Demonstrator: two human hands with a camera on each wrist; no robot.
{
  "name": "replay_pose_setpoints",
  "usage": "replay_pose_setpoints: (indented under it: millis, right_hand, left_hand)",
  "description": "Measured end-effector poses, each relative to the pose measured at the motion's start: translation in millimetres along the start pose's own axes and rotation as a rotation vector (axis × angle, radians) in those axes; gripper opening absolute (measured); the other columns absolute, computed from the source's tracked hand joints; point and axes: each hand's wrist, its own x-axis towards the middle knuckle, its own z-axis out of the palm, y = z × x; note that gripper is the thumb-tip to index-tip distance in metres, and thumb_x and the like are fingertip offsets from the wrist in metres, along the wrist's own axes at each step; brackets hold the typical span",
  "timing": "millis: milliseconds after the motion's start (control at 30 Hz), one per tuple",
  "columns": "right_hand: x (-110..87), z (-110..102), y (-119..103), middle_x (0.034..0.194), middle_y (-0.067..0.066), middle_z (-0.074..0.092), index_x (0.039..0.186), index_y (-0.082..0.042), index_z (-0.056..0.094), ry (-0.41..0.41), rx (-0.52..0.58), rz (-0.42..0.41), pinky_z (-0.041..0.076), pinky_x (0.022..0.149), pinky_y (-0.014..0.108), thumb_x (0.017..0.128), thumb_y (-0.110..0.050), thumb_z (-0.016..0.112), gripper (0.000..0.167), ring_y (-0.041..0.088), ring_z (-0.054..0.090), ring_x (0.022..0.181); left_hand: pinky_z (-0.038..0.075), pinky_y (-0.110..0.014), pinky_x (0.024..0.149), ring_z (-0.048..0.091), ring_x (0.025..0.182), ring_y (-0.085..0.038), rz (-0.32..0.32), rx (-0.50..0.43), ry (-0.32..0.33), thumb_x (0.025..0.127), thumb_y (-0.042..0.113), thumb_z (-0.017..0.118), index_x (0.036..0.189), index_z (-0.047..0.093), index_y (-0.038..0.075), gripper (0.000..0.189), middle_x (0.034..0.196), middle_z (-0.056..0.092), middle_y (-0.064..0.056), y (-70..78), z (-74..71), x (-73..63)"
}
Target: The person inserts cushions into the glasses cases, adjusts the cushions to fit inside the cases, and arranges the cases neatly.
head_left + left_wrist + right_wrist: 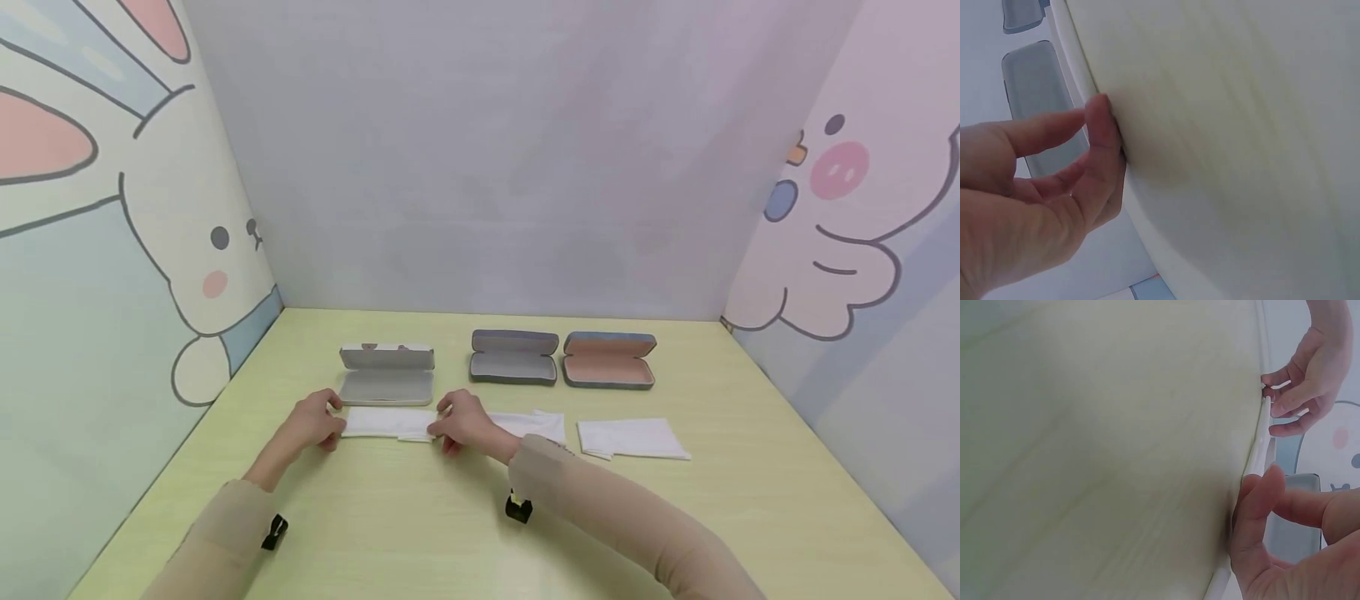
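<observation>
A folded white cloth (386, 422) lies on the table in front of an open white glasses case (386, 388). My left hand (309, 421) pinches the cloth's left end between thumb and fingers. At its right end, my right hand (467, 422) pinches the other edge, fingers bent down to the tabletop. The right wrist view shows the cloth (1259, 447) edge-on, stretched between both hands. In the left wrist view, the left hand's fingertips (1102, 119) touch the table and the cloth is mostly hidden.
Two more open glasses cases, one grey inside (513, 367) and one orange inside (608, 372), stand further right. Before them lie a second white cloth (536, 425), partly behind my right hand, and a third (633, 437). Cartoon-printed walls enclose the table (420, 525).
</observation>
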Motion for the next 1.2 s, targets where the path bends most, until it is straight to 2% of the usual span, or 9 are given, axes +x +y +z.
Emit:
replay_pose_setpoints:
  millis: [133, 300, 467, 600, 700, 933, 1200]
  right_hand:
    - [1.0, 0.9, -1.6, 0.069, 0.025, 0.069, 0.113, 0.012, 0.054, 0.007, -0.007, 0.005, 0.051, 0.041, 0.031, 0.083, -0.002, 0.069, 0.036, 0.013, 0.052, 0.036]
    - [1.9, 0.8, -1.7, 0.069, 0.025, 0.068, 0.112, 0.01, 0.054, 0.007, -0.009, 0.017, 0.051, 0.041, 0.031, 0.083, -0.002, 0.069, 0.036, 0.014, 0.053, 0.036]
    - [1.6, 1.3, -1.6, 0.068, 0.025, 0.068, 0.114, 0.01, 0.053, 0.009, -0.014, 0.019, 0.051, 0.04, 0.03, 0.083, -0.002, 0.07, 0.037, 0.013, 0.052, 0.035]
    - [2.0, 2.4, -2.2, 0.069, 0.027, 0.068, 0.114, 0.01, 0.052, 0.016, -0.017, 0.015, 0.05, 0.04, 0.03, 0.082, -0.001, 0.07, 0.038, 0.012, 0.052, 0.034]
    - [2.4, 3.1, -2.8, 0.068, 0.026, 0.067, 0.113, 0.01, 0.052, 0.02, -0.016, 0.015, 0.05, 0.039, 0.03, 0.082, 0.0, 0.07, 0.037, 0.012, 0.052, 0.034]
    - [3.6, 3.4, -2.8, 0.064, 0.022, 0.067, 0.11, 0.009, 0.053, 0.028, -0.036, 0.006, 0.05, 0.039, 0.03, 0.081, 0.001, 0.07, 0.034, 0.012, 0.052, 0.034]
    - [6.7, 5.2, -1.4, 0.058, 0.013, 0.065, 0.095, 0.007, 0.059, 0.04, -0.089, -0.013, 0.05, 0.039, 0.029, 0.078, 0.004, 0.068, 0.02, 0.011, 0.052, 0.034]
  left_hand:
    - [0.05, -0.027, 0.053, 0.06, 0.05, -0.014, -0.009, 0.024, 0.023, 0.082, -0.001, 0.056, 0.114, 0.047, -0.011, 0.034, 0.063, 0.059, -0.01, 0.9, -0.4, -0.4]
    - [0.049, -0.026, 0.053, 0.058, 0.051, -0.014, -0.008, 0.025, 0.021, 0.083, 0.001, 0.06, 0.118, 0.049, -0.01, 0.039, 0.065, 0.059, -0.009, 1.3, 1.6, -1.3]
    - [0.043, -0.026, 0.052, 0.053, 0.05, -0.014, 0.03, 0.073, 0.039, 0.082, 0.002, 0.063, 0.118, 0.054, -0.006, 0.038, 0.059, 0.057, -0.006, 4.1, 5.7, -1.7]
    - [0.041, -0.025, 0.05, 0.05, 0.047, -0.012, 0.055, 0.127, 0.06, 0.081, 0.002, 0.062, 0.118, 0.055, -0.007, 0.039, 0.057, 0.055, -0.003, 7.7, 9.0, -0.5]
    - [0.04, -0.024, 0.049, 0.048, 0.046, -0.011, 0.06, 0.16, 0.071, 0.08, 0.001, 0.061, 0.118, 0.055, -0.007, 0.039, 0.062, 0.056, -0.005, 10.2, 11.3, 0.6]
    - [0.041, -0.024, 0.047, 0.049, 0.047, -0.012, 0.075, 0.176, 0.092, 0.075, -0.005, 0.058, 0.11, 0.056, -0.007, 0.036, 0.084, 0.063, -0.015, 15.3, 16.7, 1.4]
    - [0.042, -0.022, 0.046, 0.052, 0.048, -0.014, 0.056, 0.125, 0.069, 0.074, -0.012, 0.05, 0.099, 0.054, -0.004, 0.027, 0.069, 0.057, -0.011, 19.3, 22.2, 1.5]
